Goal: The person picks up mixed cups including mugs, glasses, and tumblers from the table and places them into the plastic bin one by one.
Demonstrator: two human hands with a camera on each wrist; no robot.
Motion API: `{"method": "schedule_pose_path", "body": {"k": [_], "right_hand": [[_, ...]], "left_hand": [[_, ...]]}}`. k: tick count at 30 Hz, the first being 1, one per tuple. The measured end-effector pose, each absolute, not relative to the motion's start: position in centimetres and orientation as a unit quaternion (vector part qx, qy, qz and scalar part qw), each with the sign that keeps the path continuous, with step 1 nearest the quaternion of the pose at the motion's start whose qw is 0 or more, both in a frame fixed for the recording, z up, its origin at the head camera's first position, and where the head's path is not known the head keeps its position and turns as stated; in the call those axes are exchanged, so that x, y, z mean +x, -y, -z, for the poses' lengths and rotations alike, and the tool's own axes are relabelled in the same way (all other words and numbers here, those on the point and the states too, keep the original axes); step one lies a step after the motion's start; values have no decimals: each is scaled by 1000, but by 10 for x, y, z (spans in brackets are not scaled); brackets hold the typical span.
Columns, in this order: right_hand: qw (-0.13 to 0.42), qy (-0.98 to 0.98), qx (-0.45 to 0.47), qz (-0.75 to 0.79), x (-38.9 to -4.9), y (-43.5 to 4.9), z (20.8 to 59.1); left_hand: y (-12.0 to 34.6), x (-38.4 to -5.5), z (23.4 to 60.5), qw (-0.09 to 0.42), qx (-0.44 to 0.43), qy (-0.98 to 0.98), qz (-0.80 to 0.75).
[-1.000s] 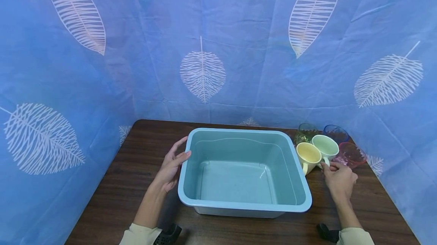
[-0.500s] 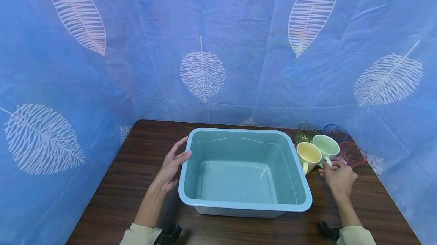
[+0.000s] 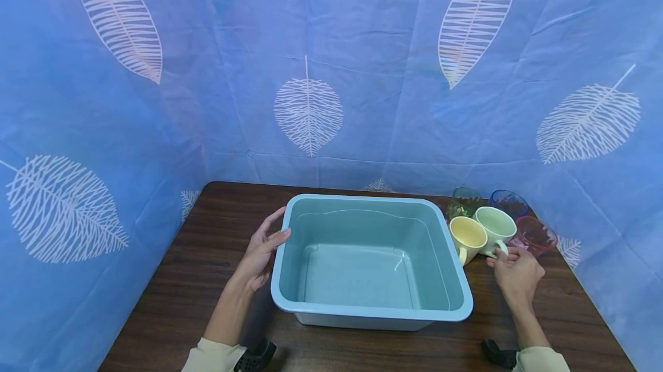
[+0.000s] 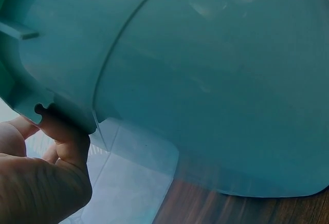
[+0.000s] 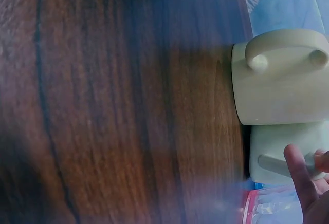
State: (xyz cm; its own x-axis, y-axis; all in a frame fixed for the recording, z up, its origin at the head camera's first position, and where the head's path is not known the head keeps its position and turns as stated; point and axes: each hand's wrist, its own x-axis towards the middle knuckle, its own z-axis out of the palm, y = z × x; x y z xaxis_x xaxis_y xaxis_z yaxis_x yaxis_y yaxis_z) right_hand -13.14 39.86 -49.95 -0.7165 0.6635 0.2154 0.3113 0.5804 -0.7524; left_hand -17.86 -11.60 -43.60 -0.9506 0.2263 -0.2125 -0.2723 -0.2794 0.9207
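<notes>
A light blue plastic basin (image 3: 373, 310) stands in the middle of the table. My left hand (image 3: 259, 254) grips its left rim, thumb on top; in the left wrist view the fingers (image 4: 69, 136) curl under the rim of the basin (image 4: 180, 90). To the right of the basin, my right hand (image 3: 518, 274) pinches the handle of a pale green mug (image 3: 496, 223). In the right wrist view a finger and thumb meet at the handle of that green mug (image 5: 272, 139). A yellow mug (image 3: 468, 232) stands between it and the basin, handle facing me.
Behind and right of the mugs stand a green glass (image 3: 464, 202), a blue glass (image 3: 510, 204) and a red-rimmed glass (image 3: 537, 234), near the far right corner. A blue curtain with white leaves (image 3: 362, 101) hangs behind the dark wooden table (image 3: 233, 199).
The green mug has shifted slightly right and toward me, with my right hand on its handle. My left hand and the basin have stayed in place.
</notes>
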Motion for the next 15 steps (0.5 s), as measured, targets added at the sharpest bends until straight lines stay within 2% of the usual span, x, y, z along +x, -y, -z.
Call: {"method": "schedule_pose_path", "body": {"k": [9, 15], "right_hand": [[270, 856, -279, -341, -124, -401, 499], [307, 846, -266, -345, -117, -403, 496]], "left_hand": [[116, -179, 435, 155, -23, -579, -800], [117, -178, 434, 156, -30, -587, -794]]}}
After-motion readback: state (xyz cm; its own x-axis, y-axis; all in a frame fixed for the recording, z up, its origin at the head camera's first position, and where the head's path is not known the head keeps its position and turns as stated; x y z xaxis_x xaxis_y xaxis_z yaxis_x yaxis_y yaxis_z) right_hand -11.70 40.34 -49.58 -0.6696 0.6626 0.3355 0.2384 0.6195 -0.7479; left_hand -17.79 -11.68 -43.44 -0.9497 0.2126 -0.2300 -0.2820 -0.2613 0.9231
